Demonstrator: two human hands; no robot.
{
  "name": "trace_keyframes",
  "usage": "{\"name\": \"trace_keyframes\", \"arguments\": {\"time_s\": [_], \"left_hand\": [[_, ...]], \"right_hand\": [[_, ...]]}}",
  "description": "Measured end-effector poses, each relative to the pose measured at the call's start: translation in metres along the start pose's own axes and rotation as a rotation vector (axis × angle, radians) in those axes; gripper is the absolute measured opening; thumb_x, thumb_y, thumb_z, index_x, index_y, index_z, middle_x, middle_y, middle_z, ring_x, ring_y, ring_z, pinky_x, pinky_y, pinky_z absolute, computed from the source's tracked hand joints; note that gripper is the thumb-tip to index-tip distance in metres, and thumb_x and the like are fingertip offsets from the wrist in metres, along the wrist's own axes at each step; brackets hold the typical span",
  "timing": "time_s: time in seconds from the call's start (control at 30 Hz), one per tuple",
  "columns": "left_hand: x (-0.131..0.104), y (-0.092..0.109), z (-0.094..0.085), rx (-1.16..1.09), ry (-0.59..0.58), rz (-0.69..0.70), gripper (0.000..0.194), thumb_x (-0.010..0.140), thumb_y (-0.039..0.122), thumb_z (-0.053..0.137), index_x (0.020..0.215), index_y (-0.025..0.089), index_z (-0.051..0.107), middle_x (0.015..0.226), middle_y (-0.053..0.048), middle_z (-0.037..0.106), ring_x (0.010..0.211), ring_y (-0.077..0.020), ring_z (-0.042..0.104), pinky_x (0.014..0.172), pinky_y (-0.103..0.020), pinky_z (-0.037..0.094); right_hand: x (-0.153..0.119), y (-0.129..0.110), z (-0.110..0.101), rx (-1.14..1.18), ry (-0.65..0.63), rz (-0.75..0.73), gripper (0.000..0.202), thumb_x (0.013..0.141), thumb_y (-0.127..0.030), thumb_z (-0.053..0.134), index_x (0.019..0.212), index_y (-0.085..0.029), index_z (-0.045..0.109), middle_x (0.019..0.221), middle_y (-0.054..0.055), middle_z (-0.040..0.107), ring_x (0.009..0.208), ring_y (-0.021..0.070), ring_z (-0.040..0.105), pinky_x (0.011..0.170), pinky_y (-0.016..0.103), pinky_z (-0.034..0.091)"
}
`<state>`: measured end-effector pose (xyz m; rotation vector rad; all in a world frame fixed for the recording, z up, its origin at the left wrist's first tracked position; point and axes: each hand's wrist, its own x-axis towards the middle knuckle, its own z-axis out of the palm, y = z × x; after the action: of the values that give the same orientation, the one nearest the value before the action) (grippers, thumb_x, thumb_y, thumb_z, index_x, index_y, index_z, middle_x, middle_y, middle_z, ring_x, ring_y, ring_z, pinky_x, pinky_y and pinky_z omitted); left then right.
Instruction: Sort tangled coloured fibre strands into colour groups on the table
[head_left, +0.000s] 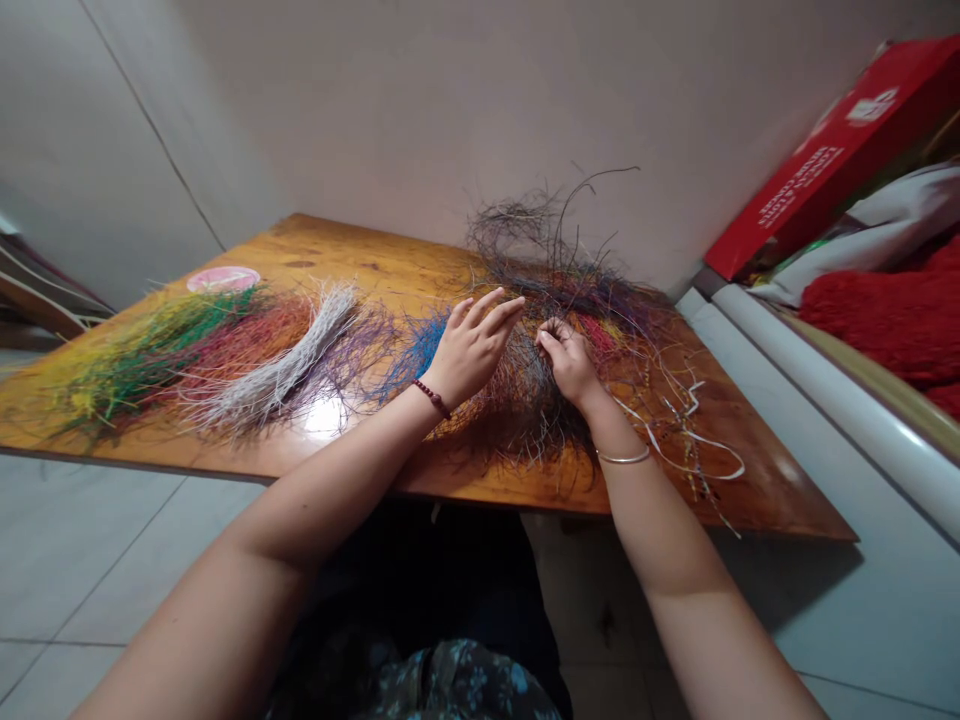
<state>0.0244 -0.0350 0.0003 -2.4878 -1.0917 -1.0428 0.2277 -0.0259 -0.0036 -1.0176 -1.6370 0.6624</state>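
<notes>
My left hand (480, 340) hovers over the middle of the wooden table (247, 458), fingers stretched out and apart, holding nothing. To its right, my right hand (566, 355) is closed in a pinch on dark, thin strands, some of which rise from a tangled dark bundle (532, 240) behind it. Below and between the hands lies a bundle of grey and brown strands (525, 415). A blue bundle (424, 355) shows just left of my left hand. Pink and yellow strands (600, 335) lie behind my right hand.
Yellow, green, red and purple strand bundles cover the table's left half, with a white bundle (300, 355) across them. A pink round disc (223, 279) lies behind. White ribbon (712, 442) loops at the right. A red box (832, 150) and red fluffy material (885, 320) flank the table.
</notes>
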Motion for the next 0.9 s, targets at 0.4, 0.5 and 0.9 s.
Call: {"name": "trace_keyframes", "arguments": {"time_s": [0.4, 0.5, 0.9], "left_hand": [[0.003, 0.000, -0.004, -0.041, 0.089, -0.149, 0.051, 0.101, 0.031, 0.040, 0.151, 0.021, 0.045, 0.153, -0.009, 0.049, 0.147, -0.0282, 0.036, 0.122, -0.046, 0.018], [0.003, -0.001, -0.004, -0.042, 0.118, -0.198, 0.052, 0.101, 0.033, 0.041, 0.151, 0.021, 0.044, 0.154, -0.010, 0.048, 0.146, -0.0299, 0.036, 0.121, -0.048, 0.019], [0.002, -0.004, 0.000, -0.015, 0.142, -0.261, 0.052, 0.099, 0.030, 0.043, 0.150, 0.021, 0.046, 0.151, -0.011, 0.051, 0.144, -0.0310, 0.038, 0.118, -0.050, 0.023]], "right_hand": [[0.009, 0.011, -0.011, 0.141, 0.118, 0.082, 0.021, 0.086, -0.038, 0.063, 0.078, -0.022, 0.052, 0.075, 0.000, 0.053, 0.064, 0.0115, 0.047, 0.059, 0.023, 0.042], [0.012, 0.012, -0.017, 0.191, 0.163, 0.084, 0.021, 0.085, -0.037, 0.064, 0.077, -0.022, 0.051, 0.074, -0.001, 0.052, 0.062, 0.0101, 0.047, 0.057, 0.021, 0.041], [0.020, 0.006, -0.027, 0.231, 0.253, 0.169, 0.022, 0.074, -0.039, 0.062, 0.073, -0.022, 0.048, 0.067, -0.002, 0.047, 0.055, 0.0087, 0.040, 0.045, 0.018, 0.030]]}}
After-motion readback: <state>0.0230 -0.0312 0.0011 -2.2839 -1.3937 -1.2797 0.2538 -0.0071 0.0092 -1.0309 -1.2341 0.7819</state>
